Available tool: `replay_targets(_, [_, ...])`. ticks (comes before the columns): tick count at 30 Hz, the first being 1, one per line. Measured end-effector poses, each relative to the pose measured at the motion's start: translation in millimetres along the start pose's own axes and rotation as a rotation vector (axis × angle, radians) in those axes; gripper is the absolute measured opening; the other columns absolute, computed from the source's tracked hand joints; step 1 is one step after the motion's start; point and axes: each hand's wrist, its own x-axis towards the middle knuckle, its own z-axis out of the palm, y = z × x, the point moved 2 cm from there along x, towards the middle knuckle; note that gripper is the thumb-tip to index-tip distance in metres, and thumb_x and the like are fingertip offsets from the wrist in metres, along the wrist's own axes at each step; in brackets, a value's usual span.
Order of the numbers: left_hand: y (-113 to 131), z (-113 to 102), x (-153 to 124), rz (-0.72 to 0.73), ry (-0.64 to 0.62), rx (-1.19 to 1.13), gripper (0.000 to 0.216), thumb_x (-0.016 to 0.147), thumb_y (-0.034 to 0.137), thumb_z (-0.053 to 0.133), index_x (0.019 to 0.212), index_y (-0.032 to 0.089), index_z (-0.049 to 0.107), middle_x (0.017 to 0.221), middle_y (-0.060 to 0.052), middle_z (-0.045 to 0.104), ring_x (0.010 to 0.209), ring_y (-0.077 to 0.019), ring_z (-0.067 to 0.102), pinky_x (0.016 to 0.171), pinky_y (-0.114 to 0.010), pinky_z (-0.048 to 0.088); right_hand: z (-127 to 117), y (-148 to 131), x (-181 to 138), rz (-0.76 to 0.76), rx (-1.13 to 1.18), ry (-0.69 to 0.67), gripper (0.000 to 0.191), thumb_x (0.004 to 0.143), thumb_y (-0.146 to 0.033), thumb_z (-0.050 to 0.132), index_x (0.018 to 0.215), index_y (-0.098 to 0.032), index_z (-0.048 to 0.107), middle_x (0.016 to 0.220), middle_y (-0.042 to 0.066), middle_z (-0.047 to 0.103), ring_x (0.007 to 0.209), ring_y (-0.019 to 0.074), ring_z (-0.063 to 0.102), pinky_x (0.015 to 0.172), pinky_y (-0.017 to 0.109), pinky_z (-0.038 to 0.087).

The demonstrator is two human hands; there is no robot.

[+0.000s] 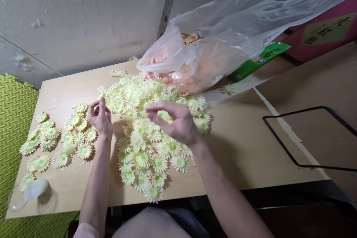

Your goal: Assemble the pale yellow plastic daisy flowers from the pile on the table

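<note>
A big heap of pale yellow-and-white artificial daisy heads (145,126) lies on a low wooden table (240,145). A smaller spread of the same flowers (52,141) lies to the left. My left hand (99,117) hovers between the two groups, fingers curled in a pinch; what it holds is too small to make out. My right hand (178,121) is above the middle of the big heap, fingers bent and drawn together over the flowers, with nothing clearly gripped.
A large clear plastic bag (223,41) with orange-pink pieces stands at the table's back. A green packet (258,61) lies behind it. A small clear plastic lid or dish (28,193) sits front left. Green foam mat (13,111) at left; black wire frame (309,137) at right.
</note>
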Motion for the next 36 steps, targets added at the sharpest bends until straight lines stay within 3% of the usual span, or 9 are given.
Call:
replay_targets(1, [10, -6, 6, 0.033, 0.029, 0.023, 0.023, 0.076, 0.036, 0.076, 0.078, 0.021, 0.059, 0.049, 0.009, 0.053, 0.033, -0.0024, 0.034, 0.031, -0.019, 0.020, 3, -5, -15, -0.012, -0.125, -0.128, 0.038, 0.085, -0.049, 0.065, 0.114, -0.024, 0.067, 0.113, 0.007, 0.071, 0.105, 0.0245, 0.066, 0.088, 0.050, 0.057])
replay_targets(4, [40, -33, 18, 0.098, 0.031, 0.217, 0.023, 0.074, 0.035, 0.078, 0.078, 0.021, 0.060, 0.049, 0.008, 0.052, 0.037, -0.0035, 0.037, 0.033, -0.018, 0.021, 18, -9, -67, 0.013, -0.471, -0.462, 0.087, 0.070, -0.065, 0.071, 0.144, -0.030, 0.044, 0.155, 0.014, 0.036, 0.139, 0.0415, 0.038, 0.105, 0.073, 0.034])
replay_targets(7, [67, -69, 14, 0.138, -0.102, 0.575, 0.024, 0.073, 0.036, 0.078, 0.087, 0.020, 0.066, 0.063, 0.003, 0.062, 0.048, -0.0069, 0.051, 0.042, -0.019, 0.036, 34, -2, -108, -0.014, -0.621, -0.614, 0.104, 0.065, -0.069, 0.072, 0.152, -0.033, 0.028, 0.164, 0.013, 0.012, 0.146, 0.0456, 0.021, 0.112, 0.071, 0.025])
replay_targets(11, [89, -117, -13, 0.256, -0.304, 1.090, 0.027, 0.077, 0.040, 0.073, 0.098, 0.024, 0.068, 0.082, -0.003, 0.069, 0.066, -0.0154, 0.060, 0.059, -0.029, 0.048, 40, 14, -115, -0.043, -0.795, -0.477, 0.076, 0.090, -0.046, 0.059, 0.154, -0.031, 0.022, 0.164, 0.014, 0.011, 0.150, 0.0385, 0.015, 0.116, 0.064, 0.024])
replay_targets(13, [92, -138, -27, 0.308, -0.392, 1.327, 0.027, 0.081, 0.041, 0.069, 0.103, 0.026, 0.067, 0.092, -0.005, 0.068, 0.081, -0.0215, 0.061, 0.070, -0.036, 0.048, 36, 16, -105, -0.059, -0.860, -0.380, 0.073, 0.093, -0.030, 0.057, 0.155, -0.029, 0.019, 0.163, 0.013, 0.013, 0.151, 0.0359, 0.013, 0.118, 0.062, 0.021])
replay_targets(16, [88, -164, -43, 0.328, -0.446, 1.514, 0.035, 0.079, 0.044, 0.070, 0.107, 0.024, 0.065, 0.099, -0.010, 0.067, 0.091, -0.0282, 0.058, 0.076, -0.042, 0.046, 24, 11, -94, -0.066, -0.889, -0.237, 0.076, 0.091, -0.040, 0.058, 0.155, -0.029, 0.018, 0.163, 0.013, 0.018, 0.150, 0.0372, 0.014, 0.118, 0.063, 0.017])
replay_targets(23, [78, -171, -55, 0.376, -0.367, 1.487, 0.020, 0.084, 0.040, 0.064, 0.092, 0.021, 0.062, 0.095, -0.009, 0.066, 0.089, -0.0261, 0.057, 0.082, -0.042, 0.042, -9, 11, -134, 0.127, -0.959, -0.034, 0.085, 0.084, -0.063, 0.057, 0.154, -0.031, 0.022, 0.162, 0.013, 0.020, 0.147, 0.0412, 0.023, 0.113, 0.066, 0.021])
replay_targets(28, [76, -167, -53, 0.316, -0.363, 1.386, 0.017, 0.085, 0.035, 0.061, 0.088, 0.019, 0.062, 0.085, -0.006, 0.065, 0.079, -0.0201, 0.059, 0.069, -0.031, 0.045, -6, 27, -168, 0.237, -0.945, -0.092, 0.082, 0.089, -0.059, 0.051, 0.156, -0.028, 0.015, 0.163, 0.014, 0.014, 0.147, 0.0407, 0.023, 0.111, 0.065, 0.026])
replay_targets(36, [82, -173, -43, 0.302, -0.217, 1.276, 0.024, 0.082, 0.035, 0.065, 0.098, 0.018, 0.069, 0.086, -0.004, 0.063, 0.070, -0.0138, 0.060, 0.069, -0.030, 0.055, 29, 19, -133, 0.122, -0.810, -0.211, 0.075, 0.091, -0.058, 0.048, 0.154, -0.024, 0.025, 0.164, 0.013, 0.009, 0.151, 0.0359, 0.012, 0.118, 0.060, 0.019])
